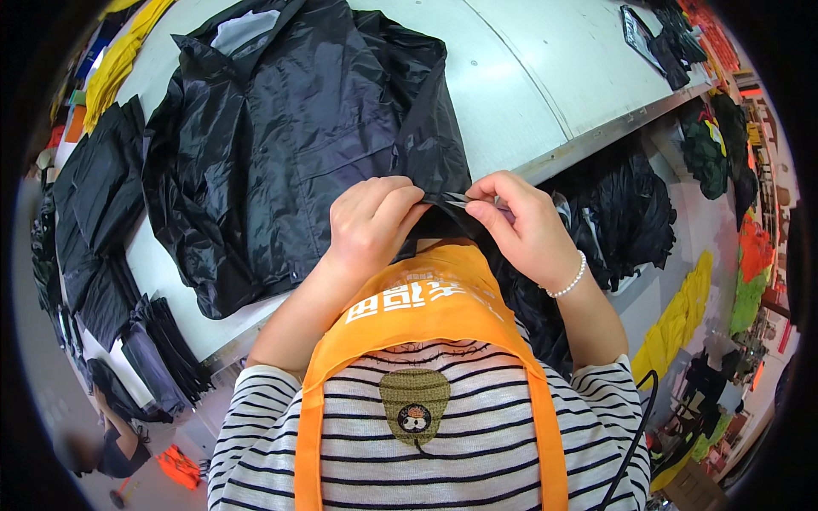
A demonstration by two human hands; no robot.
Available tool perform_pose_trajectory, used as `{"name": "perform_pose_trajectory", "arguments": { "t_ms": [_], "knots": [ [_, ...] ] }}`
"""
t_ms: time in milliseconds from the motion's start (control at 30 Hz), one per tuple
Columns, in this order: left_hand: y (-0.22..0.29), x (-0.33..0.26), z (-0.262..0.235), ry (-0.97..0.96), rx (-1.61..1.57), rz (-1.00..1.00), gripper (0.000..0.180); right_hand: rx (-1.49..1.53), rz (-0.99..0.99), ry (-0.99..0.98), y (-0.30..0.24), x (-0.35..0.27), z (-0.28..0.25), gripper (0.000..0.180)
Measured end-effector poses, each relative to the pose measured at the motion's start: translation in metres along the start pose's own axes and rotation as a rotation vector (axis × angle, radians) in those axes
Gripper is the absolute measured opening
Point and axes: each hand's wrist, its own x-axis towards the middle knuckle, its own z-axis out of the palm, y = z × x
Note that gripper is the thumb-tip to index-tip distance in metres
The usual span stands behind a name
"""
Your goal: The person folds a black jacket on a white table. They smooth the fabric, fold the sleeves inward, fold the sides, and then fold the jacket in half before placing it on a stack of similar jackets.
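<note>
A shiny black jacket (315, 145) lies spread over the white table, its front facing up and its collar at the far side. One sleeve (430, 140) runs down toward me along its right side. My left hand (371, 221) is closed, pinching the sleeve's end between thumb and fingers. Across from it, my right hand (524, 226) grips a small pair of thread snips (456, 201). Their pointed metal tips lie at the cuff, close to my left fingertips. Most of the snips' handle is hidden in my right fingers.
Folded black garments (102, 213) lie along the table's (511, 85) left side, with a yellow garment (128, 64) beyond. A dark heap of clothing (618, 213) sits below the right edge. Dark items (669, 51) rest at the far right corner. Another person (111, 443) is at lower left.
</note>
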Motion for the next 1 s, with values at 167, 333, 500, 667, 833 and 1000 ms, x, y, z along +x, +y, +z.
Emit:
{"name": "perform_pose_trajectory", "arguments": {
  "t_ms": [167,333,500,667,833,1000],
  "knots": [
    [-0.003,0.001,-0.003,0.037,0.017,0.104,0.028,-0.010,-0.039,0.008,-0.006,-0.002,0.002,0.014],
    [-0.003,0.005,-0.004,0.031,0.023,0.176,0.028,0.015,-0.047,0.039,-0.008,-0.003,0.003,0.015],
    [-0.003,0.007,-0.004,0.019,0.033,0.196,0.028,-0.032,-0.044,0.021,-0.008,-0.004,0.001,0.015],
    [0.000,0.009,-0.002,0.016,0.037,0.212,0.027,0.021,-0.040,0.085,-0.003,-0.002,0.008,0.014],
    [-0.001,0.009,0.001,0.039,0.020,0.203,0.026,0.056,-0.072,0.120,0.000,0.001,0.017,0.014],
    [0.000,0.009,0.001,0.043,0.012,0.198,0.027,0.048,-0.066,0.141,0.000,0.000,0.019,0.013]
  ]
}}
